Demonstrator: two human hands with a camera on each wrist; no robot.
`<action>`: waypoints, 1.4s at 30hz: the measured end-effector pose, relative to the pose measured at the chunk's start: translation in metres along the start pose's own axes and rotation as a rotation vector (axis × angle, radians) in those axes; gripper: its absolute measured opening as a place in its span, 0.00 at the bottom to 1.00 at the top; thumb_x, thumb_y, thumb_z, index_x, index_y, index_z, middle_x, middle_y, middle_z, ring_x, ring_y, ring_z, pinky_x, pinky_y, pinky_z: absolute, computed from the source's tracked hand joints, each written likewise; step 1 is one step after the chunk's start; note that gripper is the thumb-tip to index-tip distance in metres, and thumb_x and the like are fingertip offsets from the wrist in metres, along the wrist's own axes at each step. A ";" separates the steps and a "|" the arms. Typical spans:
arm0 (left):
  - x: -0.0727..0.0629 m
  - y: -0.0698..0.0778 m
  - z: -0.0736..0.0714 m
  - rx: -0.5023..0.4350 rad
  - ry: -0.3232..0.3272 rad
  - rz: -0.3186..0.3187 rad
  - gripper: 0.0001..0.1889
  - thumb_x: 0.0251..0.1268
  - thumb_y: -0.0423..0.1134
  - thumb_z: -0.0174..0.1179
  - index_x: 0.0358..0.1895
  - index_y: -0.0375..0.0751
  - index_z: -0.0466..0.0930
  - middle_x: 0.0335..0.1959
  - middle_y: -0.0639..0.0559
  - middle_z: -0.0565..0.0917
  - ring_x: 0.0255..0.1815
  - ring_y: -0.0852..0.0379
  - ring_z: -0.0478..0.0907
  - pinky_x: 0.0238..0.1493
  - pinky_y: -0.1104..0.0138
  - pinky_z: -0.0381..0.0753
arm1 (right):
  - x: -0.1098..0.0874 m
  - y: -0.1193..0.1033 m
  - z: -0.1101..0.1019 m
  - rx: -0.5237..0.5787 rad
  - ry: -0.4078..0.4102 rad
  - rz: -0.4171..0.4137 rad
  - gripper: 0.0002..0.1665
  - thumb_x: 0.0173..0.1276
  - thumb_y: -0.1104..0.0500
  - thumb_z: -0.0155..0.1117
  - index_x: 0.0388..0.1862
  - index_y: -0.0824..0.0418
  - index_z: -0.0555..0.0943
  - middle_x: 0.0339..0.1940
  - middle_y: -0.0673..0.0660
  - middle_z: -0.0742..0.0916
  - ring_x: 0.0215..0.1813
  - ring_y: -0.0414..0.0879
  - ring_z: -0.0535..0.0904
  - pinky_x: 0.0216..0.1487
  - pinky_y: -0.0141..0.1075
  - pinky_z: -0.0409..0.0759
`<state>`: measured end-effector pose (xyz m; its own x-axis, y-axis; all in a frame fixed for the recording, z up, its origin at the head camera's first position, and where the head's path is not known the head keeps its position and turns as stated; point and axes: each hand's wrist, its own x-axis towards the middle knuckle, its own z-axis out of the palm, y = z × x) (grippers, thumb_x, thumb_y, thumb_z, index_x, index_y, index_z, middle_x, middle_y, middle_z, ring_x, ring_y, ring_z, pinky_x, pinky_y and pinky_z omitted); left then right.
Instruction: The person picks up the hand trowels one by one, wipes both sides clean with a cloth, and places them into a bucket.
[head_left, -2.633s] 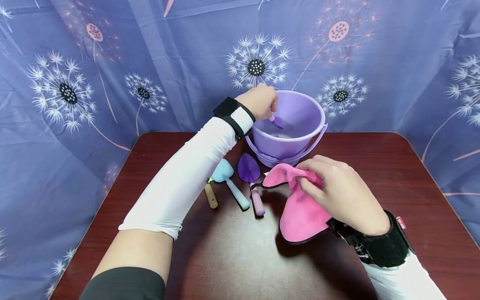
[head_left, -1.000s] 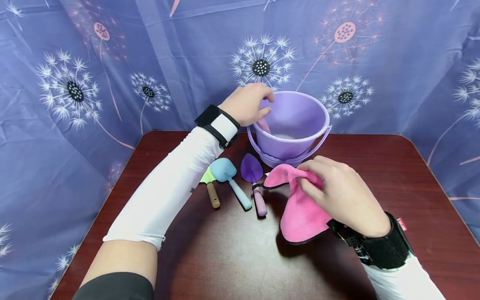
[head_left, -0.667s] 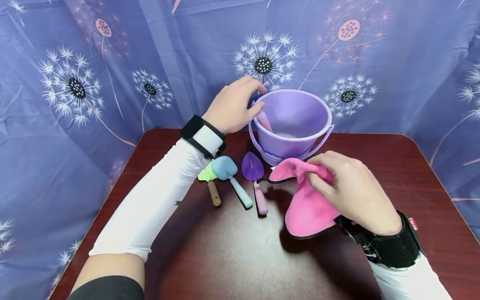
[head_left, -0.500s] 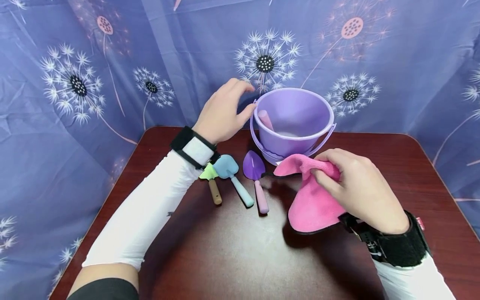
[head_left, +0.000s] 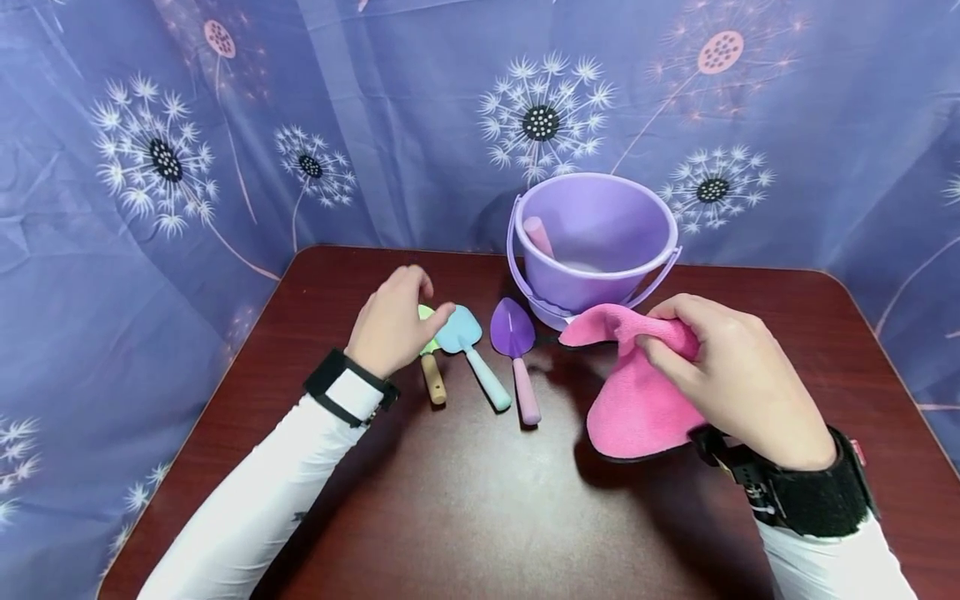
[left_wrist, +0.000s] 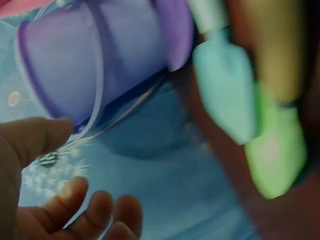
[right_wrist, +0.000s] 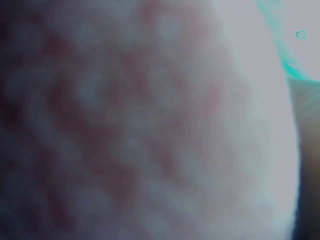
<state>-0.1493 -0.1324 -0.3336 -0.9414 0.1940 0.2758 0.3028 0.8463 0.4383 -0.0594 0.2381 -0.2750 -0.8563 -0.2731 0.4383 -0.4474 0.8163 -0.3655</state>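
My left hand [head_left: 392, 323] hovers with relaxed, parted fingers over the green tool [head_left: 426, 315], whose wooden handle [head_left: 433, 379] points toward me. Right beside that tool lies a light blue trowel [head_left: 487, 379]. Farther right is a purple trowel [head_left: 513, 329] with a pink handle. In my right hand [head_left: 731, 371] a pink cloth [head_left: 637, 408] with black edging is pinched between thumb and fingers, hanging above the table. A purple bucket [head_left: 600, 287] stands behind, with a pink handle [head_left: 537, 236] leaning inside it. The cloth fills most of the right wrist view, blurred.
The dark red wooden table [head_left: 465, 517] reaches back to a blue curtain [head_left: 405, 125] with dandelion prints, close behind the bucket. The bucket's own handle [head_left: 517, 267] hangs down around its front.
My left hand has let go of the pink-handled tool in the bucket and moved left and toward me, over the green tool. The right hand still holds the cloth, nearly in place.
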 end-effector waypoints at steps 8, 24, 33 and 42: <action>-0.035 -0.025 0.028 -0.018 -0.100 -0.116 0.26 0.63 0.56 0.74 0.41 0.36 0.77 0.31 0.48 0.75 0.29 0.51 0.73 0.29 0.59 0.74 | -0.002 0.003 -0.001 0.019 0.032 0.010 0.13 0.63 0.62 0.80 0.40 0.52 0.83 0.21 0.46 0.73 0.25 0.42 0.66 0.29 0.30 0.62; -0.049 -0.033 0.053 0.102 -0.264 -0.274 0.32 0.60 0.75 0.65 0.19 0.50 0.77 0.15 0.53 0.77 0.21 0.52 0.77 0.19 0.58 0.74 | -0.002 0.003 0.001 0.038 0.028 0.025 0.14 0.63 0.61 0.81 0.41 0.52 0.83 0.21 0.46 0.75 0.25 0.42 0.67 0.28 0.30 0.63; -0.044 -0.041 0.054 0.109 -0.298 -0.330 0.21 0.63 0.57 0.61 0.14 0.53 0.79 0.16 0.57 0.80 0.24 0.49 0.82 0.22 0.55 0.78 | 0.000 0.001 0.003 0.034 0.016 0.011 0.13 0.64 0.60 0.81 0.40 0.51 0.83 0.21 0.46 0.74 0.25 0.42 0.66 0.28 0.31 0.63; -0.044 -0.054 0.056 0.070 -0.188 -0.346 0.14 0.64 0.47 0.61 0.32 0.37 0.77 0.23 0.43 0.79 0.28 0.41 0.83 0.32 0.45 0.83 | 0.001 -0.001 0.006 0.040 -0.001 0.004 0.13 0.64 0.61 0.80 0.40 0.51 0.82 0.21 0.46 0.73 0.26 0.42 0.66 0.28 0.31 0.63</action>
<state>-0.1326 -0.1590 -0.4168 -0.9988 -0.0267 -0.0419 -0.0418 0.9082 0.4164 -0.0609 0.2342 -0.2788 -0.8587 -0.2703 0.4354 -0.4535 0.7966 -0.3998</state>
